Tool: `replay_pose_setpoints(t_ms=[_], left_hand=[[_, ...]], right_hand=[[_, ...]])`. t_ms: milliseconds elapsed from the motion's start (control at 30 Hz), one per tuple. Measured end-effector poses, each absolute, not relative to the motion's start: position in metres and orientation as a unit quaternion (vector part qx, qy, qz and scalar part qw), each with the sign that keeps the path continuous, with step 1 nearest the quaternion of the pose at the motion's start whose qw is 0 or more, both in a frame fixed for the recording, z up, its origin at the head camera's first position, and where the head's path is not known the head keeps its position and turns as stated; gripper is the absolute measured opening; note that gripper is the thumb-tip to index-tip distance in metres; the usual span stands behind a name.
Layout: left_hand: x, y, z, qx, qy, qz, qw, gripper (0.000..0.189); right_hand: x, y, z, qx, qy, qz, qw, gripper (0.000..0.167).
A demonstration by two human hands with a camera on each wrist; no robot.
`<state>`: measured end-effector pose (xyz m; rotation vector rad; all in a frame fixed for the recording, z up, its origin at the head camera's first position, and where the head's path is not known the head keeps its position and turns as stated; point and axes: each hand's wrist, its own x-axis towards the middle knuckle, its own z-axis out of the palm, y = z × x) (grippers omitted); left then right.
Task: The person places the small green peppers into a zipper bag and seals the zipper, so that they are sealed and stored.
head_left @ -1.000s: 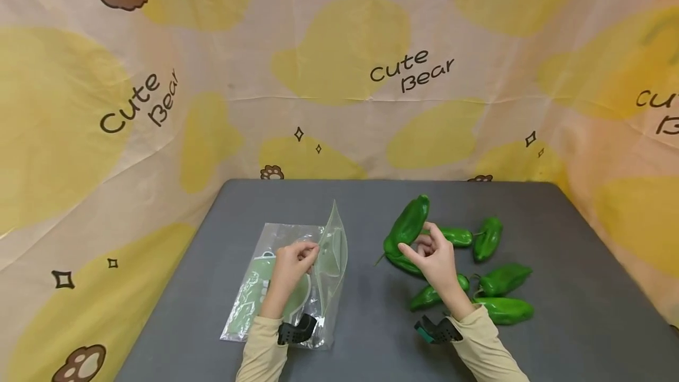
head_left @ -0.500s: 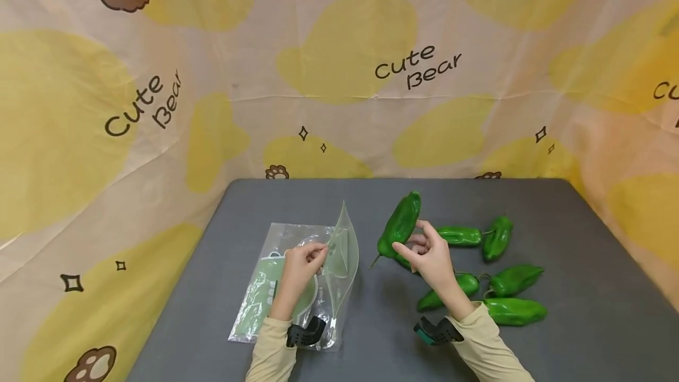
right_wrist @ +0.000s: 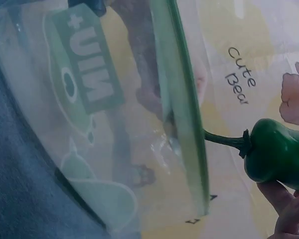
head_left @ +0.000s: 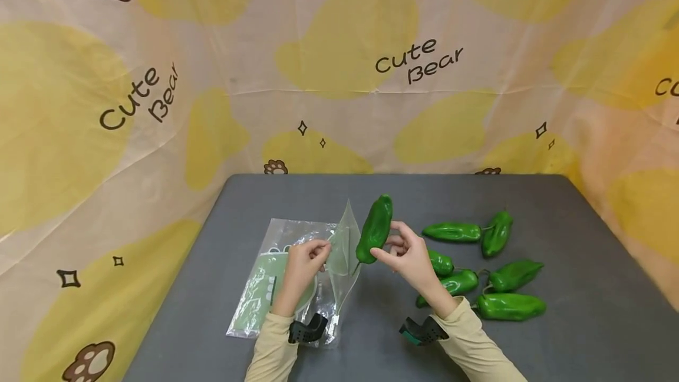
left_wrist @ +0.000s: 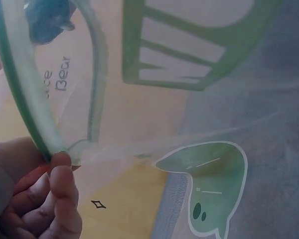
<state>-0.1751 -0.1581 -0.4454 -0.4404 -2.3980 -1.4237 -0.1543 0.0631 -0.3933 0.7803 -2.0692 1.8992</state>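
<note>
My left hand [head_left: 305, 259] pinches the rim of a clear zip bag [left_wrist: 164, 64] with green edging and green print. The bag lies on its side in the head view, its mouth [head_left: 343, 252] spread apart and facing right. Between thumb and fingers my right hand [head_left: 411, 257] holds a green pepper [head_left: 374, 230], raised and nearly upright, stem end down. In the right wrist view the stem of this pepper [right_wrist: 275, 149] overlaps the green rim [right_wrist: 189, 99] of the bag. Its far end is cut off by that frame.
Several more green peppers lie to the right on the grey table [head_left: 530, 205]: two at the back [head_left: 452, 231], a pair at the right [head_left: 510, 306] and others partly behind my right hand [head_left: 459, 282]. A printed cloth [head_left: 339, 75] hangs beyond the table's back edge.
My right hand has carried the pepper leftward from above the other peppers to the bag's mouth. The left hand keeps its pinch on the bag's rim.
</note>
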Motion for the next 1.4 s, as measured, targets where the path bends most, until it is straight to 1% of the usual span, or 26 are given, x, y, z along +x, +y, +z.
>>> replay_pose_setpoints(t_ms=[100, 200, 267, 400, 533, 800, 933, 1233, 1400], left_hand=[[-0.175, -0.159, -0.445, -0.153, -0.841, -0.493, 0.161, 0.008], [-0.175, -0.159, -0.443, -0.156, -0.850, -0.477, 0.163, 0.008], [-0.174, -0.160, -0.442, -0.155, -0.854, -0.470, 0.160, 0.009], [-0.172, -0.160, -0.441, -0.151, -0.850, -0.486, 0.133, 0.013], [-0.171, -0.162, -0.442, -0.155, -0.840, -0.504, 0.127, 0.014], [-0.170, -0.159, -0.441, -0.144, -0.826, -0.523, 0.152, 0.008], [-0.171, -0.156, -0.442, -0.144, -0.824, -0.526, 0.155, 0.006], [-0.172, -0.155, -0.444, -0.149, -0.814, -0.533, 0.176, 0.006], [-0.173, -0.155, -0.442, -0.158, -0.807, -0.532, 0.203, 0.006]], right_hand=[[-0.153, 0.058, -0.398, 0.290, -0.695, 0.652, 0.089, 0.040], [-0.150, 0.052, -0.402, 0.292, -0.695, 0.653, 0.074, 0.041], [-0.148, 0.049, -0.405, 0.292, -0.696, 0.652, 0.070, 0.041], [-0.145, 0.045, -0.409, 0.297, -0.697, 0.650, 0.069, 0.041], [-0.142, 0.043, -0.411, 0.298, -0.696, 0.650, 0.069, 0.041], [-0.141, 0.044, -0.412, 0.284, -0.715, 0.637, 0.054, 0.037], [-0.139, 0.046, -0.412, 0.279, -0.729, 0.623, 0.047, 0.036], [-0.141, 0.047, -0.410, 0.297, -0.758, 0.580, 0.028, 0.034], [-0.143, 0.047, -0.407, 0.303, -0.774, 0.554, 0.041, 0.035]])
